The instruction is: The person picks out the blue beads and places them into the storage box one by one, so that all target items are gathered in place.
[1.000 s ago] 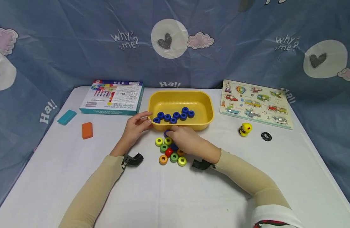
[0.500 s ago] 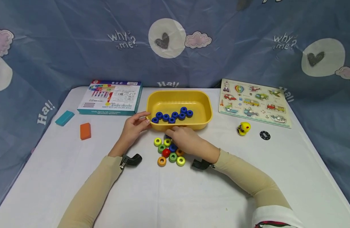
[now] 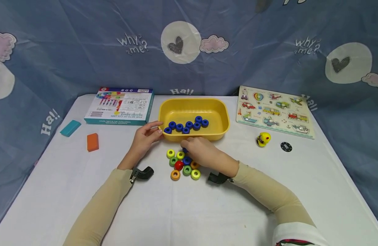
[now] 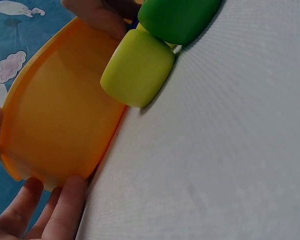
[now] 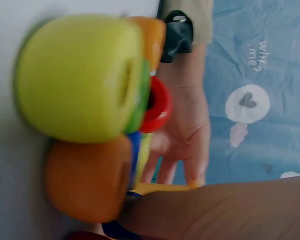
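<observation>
In the head view my left hand (image 3: 147, 134) rests at the left front corner of a yellow tray (image 3: 218, 136), its fingers fairly straight. The left wrist view shows those fingertips (image 4: 70, 200) against the tray's end wall. Several blue ring beads (image 3: 189, 124) lie inside, toward the tray's front. Just in front of the tray, my right hand (image 3: 204, 151) pinches a blue bead (image 3: 184, 150), mostly hidden by its fingers. Below it is a cluster of loose beads, including a red bead (image 3: 179, 165), another blue bead (image 3: 187, 161), a green bead (image 3: 187, 170) and an orange bead (image 3: 175, 175).
A game box (image 3: 119, 106) lies behind and left of the hands, near a teal block (image 3: 70, 128) and an orange block (image 3: 92, 142). At right are a picture puzzle board (image 3: 276, 111), a yellow duck (image 3: 263, 139) and a black chip (image 3: 286, 147). A printed curtain (image 3: 253, 65) hangs behind.
My right fingertips and the blue bead have shifted slightly right and toward me, away from the tray's front wall. The red bead has moved a little left. My left hand stays at the tray.
</observation>
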Demonstrator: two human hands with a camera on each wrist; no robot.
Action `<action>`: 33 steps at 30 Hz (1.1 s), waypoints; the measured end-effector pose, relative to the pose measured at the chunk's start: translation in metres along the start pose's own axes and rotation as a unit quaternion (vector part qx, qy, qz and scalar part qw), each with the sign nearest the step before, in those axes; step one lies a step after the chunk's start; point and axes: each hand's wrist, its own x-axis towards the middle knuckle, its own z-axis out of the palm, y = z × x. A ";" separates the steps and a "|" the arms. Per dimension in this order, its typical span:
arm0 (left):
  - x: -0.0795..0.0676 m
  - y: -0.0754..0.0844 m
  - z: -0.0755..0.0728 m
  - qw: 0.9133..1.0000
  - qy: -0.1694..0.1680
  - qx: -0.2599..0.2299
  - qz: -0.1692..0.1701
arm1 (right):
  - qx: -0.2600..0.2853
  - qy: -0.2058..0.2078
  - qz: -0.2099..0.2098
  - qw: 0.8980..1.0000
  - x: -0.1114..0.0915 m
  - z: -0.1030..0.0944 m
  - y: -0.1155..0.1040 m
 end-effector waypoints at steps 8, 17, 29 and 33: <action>-0.001 0.001 0.001 1.000 -0.002 -0.002 -0.005 | 0.096 0.097 -0.061 0.989 -0.011 -0.044 0.009; 0.000 -0.001 0.000 1.000 0.000 0.004 -0.002 | 0.134 0.140 0.122 0.973 0.023 -0.050 0.092; 0.000 -0.003 0.001 1.000 0.005 0.017 -0.009 | 0.096 0.037 0.177 0.979 0.039 -0.019 0.111; 0.000 -0.002 0.000 1.000 0.006 0.018 -0.011 | 0.101 0.033 0.171 0.979 0.039 -0.019 0.111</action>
